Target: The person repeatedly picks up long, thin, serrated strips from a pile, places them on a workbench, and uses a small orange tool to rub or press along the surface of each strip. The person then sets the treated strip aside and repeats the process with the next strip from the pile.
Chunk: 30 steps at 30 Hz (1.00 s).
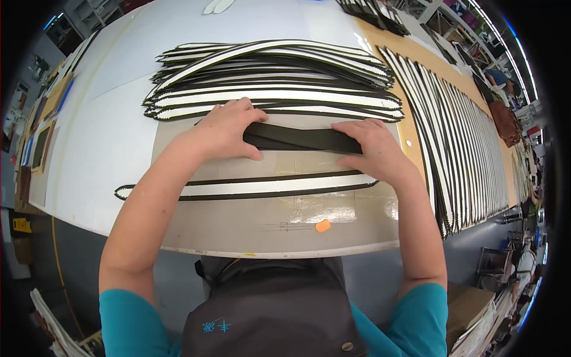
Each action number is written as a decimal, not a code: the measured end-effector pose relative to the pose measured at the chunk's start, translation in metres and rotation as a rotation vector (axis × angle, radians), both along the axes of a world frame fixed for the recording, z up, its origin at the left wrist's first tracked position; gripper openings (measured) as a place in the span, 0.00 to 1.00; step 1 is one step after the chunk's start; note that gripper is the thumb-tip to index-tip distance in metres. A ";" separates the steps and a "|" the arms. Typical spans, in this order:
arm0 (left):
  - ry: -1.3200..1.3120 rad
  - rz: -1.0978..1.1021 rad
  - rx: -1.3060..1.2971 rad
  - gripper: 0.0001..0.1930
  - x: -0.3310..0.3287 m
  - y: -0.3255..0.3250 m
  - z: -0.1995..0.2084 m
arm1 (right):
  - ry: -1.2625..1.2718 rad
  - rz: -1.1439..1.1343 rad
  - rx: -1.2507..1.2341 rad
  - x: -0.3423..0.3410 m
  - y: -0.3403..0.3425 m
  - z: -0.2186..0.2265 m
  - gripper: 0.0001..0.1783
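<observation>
A black flat strip (303,138) with a lengthwise fold or overlap spans the gap between my two hands, just above the board. My left hand (229,128) grips its left end, thumb at the near edge and fingers along the far edge. At the other end my right hand (377,149) holds it the same way, thumb below and fingers on top. Nearer to me lies one long white strip with black edges (238,189), its left tip pointed and toothed; my left forearm crosses over it. Just beyond my hands rests a pile of similar black-edged white strips (279,95).
A grey-beige board (202,229) covers this part of the white table (107,143). On it, near the front edge, lies a small orange piece (322,225). Many more strips (458,149) fan out on the right, with another dark bundle (375,15) at the back.
</observation>
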<state>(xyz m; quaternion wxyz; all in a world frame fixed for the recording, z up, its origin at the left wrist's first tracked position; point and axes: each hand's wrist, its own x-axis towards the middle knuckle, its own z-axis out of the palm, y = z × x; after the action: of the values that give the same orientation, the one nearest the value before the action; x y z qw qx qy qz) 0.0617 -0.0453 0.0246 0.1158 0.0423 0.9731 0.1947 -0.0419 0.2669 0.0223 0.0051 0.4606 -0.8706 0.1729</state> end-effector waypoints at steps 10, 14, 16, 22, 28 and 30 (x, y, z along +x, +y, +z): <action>-0.040 -0.057 -0.244 0.28 0.021 -0.025 0.014 | -0.156 -0.024 0.162 -0.014 -0.004 0.006 0.26; -0.060 -0.016 -0.174 0.28 0.017 -0.022 0.006 | -0.133 -0.017 0.250 -0.023 -0.007 0.010 0.23; 0.023 -0.076 -0.238 0.27 0.018 -0.023 0.000 | -0.174 -0.021 0.297 -0.028 -0.012 0.013 0.22; 0.059 -0.078 -0.199 0.25 0.018 -0.027 0.000 | -0.141 -0.031 0.200 -0.024 -0.005 0.010 0.23; 0.498 -0.114 -0.275 0.26 -0.070 -0.054 0.055 | 0.225 -0.031 -0.021 -0.100 -0.022 0.059 0.19; 0.614 -0.117 -0.409 0.26 -0.126 -0.076 0.054 | 0.344 -0.078 -0.024 -0.139 -0.039 0.069 0.20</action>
<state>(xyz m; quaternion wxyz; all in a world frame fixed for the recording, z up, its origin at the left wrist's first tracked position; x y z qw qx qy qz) -0.0639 -0.1210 0.0790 -0.1645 0.1302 0.9772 -0.0322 -0.1813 0.2282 0.0913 0.1662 0.4490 -0.8720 0.1016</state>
